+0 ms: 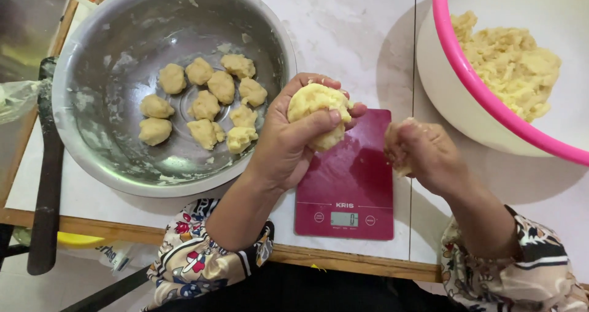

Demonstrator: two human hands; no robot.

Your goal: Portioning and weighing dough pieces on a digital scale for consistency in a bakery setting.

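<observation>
Dough ball [318, 114] sat cupped in my left hand [288, 143], fingers curled round it above the red scale [346, 183]; my right hand [423, 152] was loosely fisted, contents unclear to me.

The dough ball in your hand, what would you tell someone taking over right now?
Left hand grips a dough ball above the red scale.
Right hand is curled, with a bit of dough stuck to it.
Done: eleven dough portions lie in the steel bowl.
Left: plenty of loose dough remains in the pink-rimmed basin.
</observation>
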